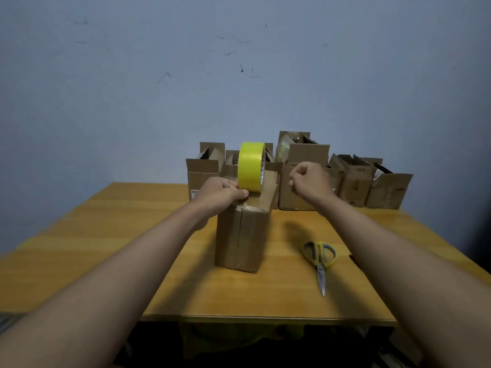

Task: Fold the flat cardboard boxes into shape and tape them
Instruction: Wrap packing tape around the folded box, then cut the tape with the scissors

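fingers of left hand (pixel 221 193) pinch the yellow tape roll (pixel 251 167) at its lower edge, roll upright on top of the folded box (pixel 243 235) mid-table (pixel 132 261). right hand (pixel 309 181) curled, holding nothing visible, just right of roll, above box. scissors (pixel 320 261) lie right of box.

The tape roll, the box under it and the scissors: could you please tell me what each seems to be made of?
Tape roll: glossy yellow plastic film, judging by its sheen.
Box: matte brown cardboard, creased, with clear shiny tape on top.
Scissors: dull grey metal blades; the yellow-grey handles look like plastic, possibly rubber-lined.
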